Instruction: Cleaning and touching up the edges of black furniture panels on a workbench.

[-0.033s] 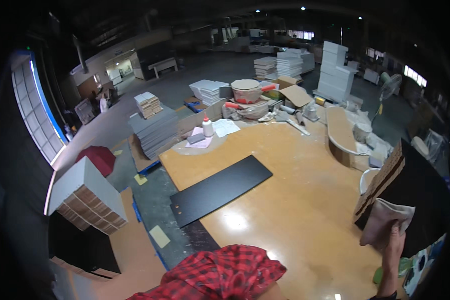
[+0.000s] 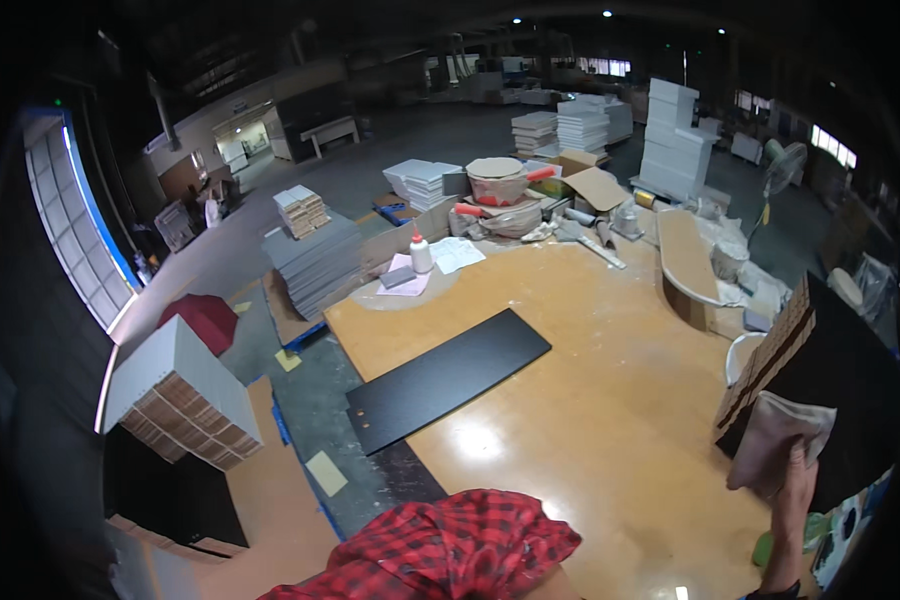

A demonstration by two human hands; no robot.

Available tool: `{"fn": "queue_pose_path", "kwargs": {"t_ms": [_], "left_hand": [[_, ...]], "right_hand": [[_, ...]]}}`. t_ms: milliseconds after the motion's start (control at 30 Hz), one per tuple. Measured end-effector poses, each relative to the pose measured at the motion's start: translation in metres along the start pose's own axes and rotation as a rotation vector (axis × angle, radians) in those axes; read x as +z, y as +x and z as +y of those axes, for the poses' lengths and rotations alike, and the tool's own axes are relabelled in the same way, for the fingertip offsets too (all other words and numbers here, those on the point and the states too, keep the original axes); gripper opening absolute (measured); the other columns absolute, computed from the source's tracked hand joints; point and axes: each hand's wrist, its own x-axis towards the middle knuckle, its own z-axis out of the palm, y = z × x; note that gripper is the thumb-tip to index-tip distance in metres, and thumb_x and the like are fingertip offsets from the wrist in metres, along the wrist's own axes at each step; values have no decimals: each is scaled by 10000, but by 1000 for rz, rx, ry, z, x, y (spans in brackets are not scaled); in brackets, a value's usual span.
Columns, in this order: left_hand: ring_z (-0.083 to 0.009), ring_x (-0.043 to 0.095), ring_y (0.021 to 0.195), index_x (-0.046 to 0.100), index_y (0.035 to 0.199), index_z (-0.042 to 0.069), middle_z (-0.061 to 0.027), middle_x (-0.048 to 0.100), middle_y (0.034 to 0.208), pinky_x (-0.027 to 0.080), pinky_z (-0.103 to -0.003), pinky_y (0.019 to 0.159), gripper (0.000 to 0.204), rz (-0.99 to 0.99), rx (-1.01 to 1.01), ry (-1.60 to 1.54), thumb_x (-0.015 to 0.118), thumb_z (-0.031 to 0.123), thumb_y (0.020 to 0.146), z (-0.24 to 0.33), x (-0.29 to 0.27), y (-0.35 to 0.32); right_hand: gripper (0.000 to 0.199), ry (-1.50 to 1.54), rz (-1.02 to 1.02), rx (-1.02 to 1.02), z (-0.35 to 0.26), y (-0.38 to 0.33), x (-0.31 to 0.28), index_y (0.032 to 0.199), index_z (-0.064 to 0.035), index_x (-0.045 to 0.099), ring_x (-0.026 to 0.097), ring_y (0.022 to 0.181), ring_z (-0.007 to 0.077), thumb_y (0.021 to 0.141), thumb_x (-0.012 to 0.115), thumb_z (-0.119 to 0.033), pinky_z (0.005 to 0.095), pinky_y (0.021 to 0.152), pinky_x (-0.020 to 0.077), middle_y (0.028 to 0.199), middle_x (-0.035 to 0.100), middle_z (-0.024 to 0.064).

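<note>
Nothing has really shifted since the earlier frame as far as I can see, same layout, same pose. Closest to me, my right hand (image 2: pixel 792 490) is up at the lower right with its fingers pinched on a pinkish-grey cloth (image 2: pixel 775 440), pressing it against the face of a big dark panel (image 2: pixel 850 400) standing on edge; that panel's cut edge shows a brown honeycomb core. My left hand isn't in frame at all; only a red plaid sleeve (image 2: pixel 450 550) bunches up low and to the left of the right hand. Further out and left of the hand, a flat black board (image 2: pixel 445 378) lies on the tan worktable (image 2: pixel 590 400), well apart from the cloth. Beyond that, at the table's far end, a white glue bottle (image 2: pixel 421 254) stands by some papers, with grey sheet stacks (image 2: pixel 315 260) behind.
</note>
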Motion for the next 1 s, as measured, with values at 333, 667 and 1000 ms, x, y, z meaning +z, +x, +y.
{"fn": "queue_pose_path", "kwargs": {"t_ms": [333,667,1000], "left_hand": [[-250,578,815,542,1040,6,-120,589,955,469,-342,715,271,-7,-24,-14,543,89,783,-6,10,6],[-258,574,827,537,1042,10,-123,581,959,465,-347,726,281,7,19,11,546,70,768,-4,7,6],[-267,570,839,532,1044,14,-126,574,963,461,-353,737,293,59,16,17,548,51,753,-4,2,6]], "right_hand": [[411,355,62,-235,-108,64,14,1285,22,387,431,1145,205,934,417,-190,326,987,310,1263,440,114],[406,-65,-194,58,80,-17,17,1168,32,434,443,969,134,940,408,-303,277,858,366,1065,498,60],[447,-4,-278,366,156,-108,58,1122,26,493,502,925,167,918,430,-367,310,828,402,1048,541,90]]}}
